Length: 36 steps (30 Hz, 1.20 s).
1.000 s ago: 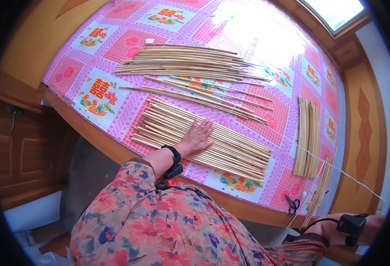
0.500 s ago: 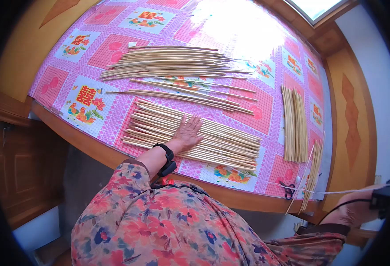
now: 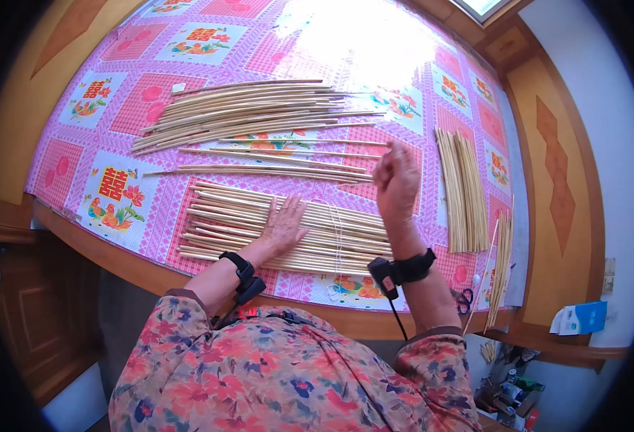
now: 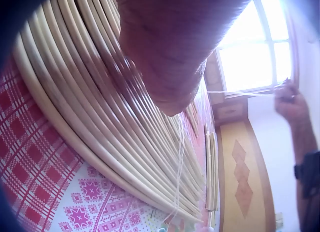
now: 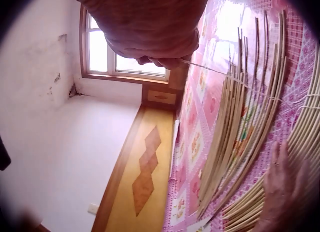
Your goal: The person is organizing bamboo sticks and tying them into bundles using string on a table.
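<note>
A flat row of pale thin sticks [image 3: 317,248] lies side by side near the table's front edge. My left hand [image 3: 282,229] rests on it, palm down with fingers spread. White string [image 3: 340,237] crosses the sticks to the right of that hand. In the head view my right hand [image 3: 398,178] is raised above the row's right end, fingers curled. It pinches the string [image 5: 210,68], which runs taut from the fingers down toward the sticks in the right wrist view. The left wrist view also shows the right hand [image 4: 291,102] lifted with the string.
Behind the row lie several loose sticks [image 3: 274,171] and a larger pile [image 3: 245,108]. More bundled sticks [image 3: 461,191] stand to the right, with a thinner bunch [image 3: 501,266] and dark-handled scissors [image 3: 465,300] near the edge. A patterned cloth [image 3: 115,183] covers the table.
My right hand has come from the far right, beyond the table edge, to above the row, bringing the string across. The left hand stays on the sticks. The view has shifted right.
</note>
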Available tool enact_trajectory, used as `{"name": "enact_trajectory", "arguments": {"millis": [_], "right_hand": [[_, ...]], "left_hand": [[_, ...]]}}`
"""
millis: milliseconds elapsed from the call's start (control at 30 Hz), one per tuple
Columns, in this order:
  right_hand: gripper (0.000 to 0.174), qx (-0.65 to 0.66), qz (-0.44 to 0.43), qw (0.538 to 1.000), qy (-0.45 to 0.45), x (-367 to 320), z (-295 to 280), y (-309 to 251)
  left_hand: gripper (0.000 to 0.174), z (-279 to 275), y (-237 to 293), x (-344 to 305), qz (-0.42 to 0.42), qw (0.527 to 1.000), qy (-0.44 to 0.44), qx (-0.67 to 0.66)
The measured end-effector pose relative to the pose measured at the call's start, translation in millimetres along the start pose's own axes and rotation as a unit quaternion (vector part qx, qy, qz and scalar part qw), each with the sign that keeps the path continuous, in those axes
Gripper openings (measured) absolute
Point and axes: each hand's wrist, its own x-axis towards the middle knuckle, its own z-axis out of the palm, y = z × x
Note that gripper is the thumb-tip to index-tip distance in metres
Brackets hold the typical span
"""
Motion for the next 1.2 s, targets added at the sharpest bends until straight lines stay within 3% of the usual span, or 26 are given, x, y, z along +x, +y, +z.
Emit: {"name": "enact_trajectory", "arguments": {"millis": [67, 100, 133, 200, 233, 267, 333, 400, 467, 733, 833, 933, 967, 1067, 1100, 1133, 1200], "right_hand": [[0.013, -0.135, 0.061, 0.989, -0.02, -13, -32, 47], [0.013, -0.26, 0.043, 0.964, -0.035, -20, -49, 75], [0.013, -0.383, 0.023, 0.922, -0.051, -25, -66, 98], [0.01, -0.496, -0.063, 0.862, -0.086, -35, -85, 119], [0.007, -0.572, -0.079, 0.809, -0.11, -35, -93, 120], [0.007, -0.569, -0.077, 0.811, -0.11, -33, -100, 122], [0.007, -0.667, -0.138, 0.721, -0.127, -27, -110, 130], [0.006, -0.674, -0.138, 0.715, -0.126, -21, -116, 136], [0.004, -0.71, -0.159, 0.671, -0.141, -20, -120, 139], [0.006, -0.734, -0.169, 0.627, -0.198, -9, -128, 143], [0.007, -0.729, -0.189, 0.613, -0.239, -4, -122, 131], [0.006, -0.725, -0.197, 0.608, -0.258, 5, -99, 119], [0.005, -0.705, -0.253, 0.616, -0.245, 13, -92, 121], [0.008, -0.704, -0.251, 0.619, -0.239, 40, -61, 117], [0.011, -0.68, -0.277, 0.638, -0.232, 54, -58, 128], [0.017, -0.711, -0.256, 0.61, -0.239, 64, -49, 132], [0.027, -0.753, -0.308, 0.543, -0.206, 88, -46, 160]], "left_hand": [[0.054, -3, -3, -2, 0.004, 1.0, 0.012, 0.002], [0.054, -6, -6, -4, 0.004, 1.0, 0.01, 0.003], [0.047, -9, -9, -5, 0.034, 0.999, 0.023, -0.005], [0.04, -18, -18, -3, 0.062, 0.997, 0.036, -0.01], [0.033, -23, -24, -4, 0.082, 0.995, 0.052, -0.025], [0.026, -26, -27, -4, 0.103, 0.992, 0.068, -0.041], [0.021, -30, -35, -1, 0.098, 0.989, 0.11, -0.009], [0.027, -33, -46, 3, 0.071, 0.994, 0.085, -0.01], [0.028, -32, -50, 4, 0.058, 0.996, 0.069, -0.007], [0.032, -9, -56, 1, 0.072, 0.988, 0.126, 0.053], [0.034, -11, -56, -2, 0.069, 0.989, 0.109, 0.067], [0.034, -14, -56, -3, 0.069, 0.992, 0.096, 0.046], [0.035, -12, -57, -3, 0.067, 0.992, 0.094, 0.055], [0.034, -10, -54, -2, 0.082, 0.991, 0.09, 0.052], [0.034, -9, -54, -2, 0.072, 0.992, 0.094, 0.049], [0.034, -9, -54, -1, 0.061, 0.992, 0.099, 0.046], [0.035, -9, -51, 6, 0.074, 0.992, 0.098, 0.039]]}}
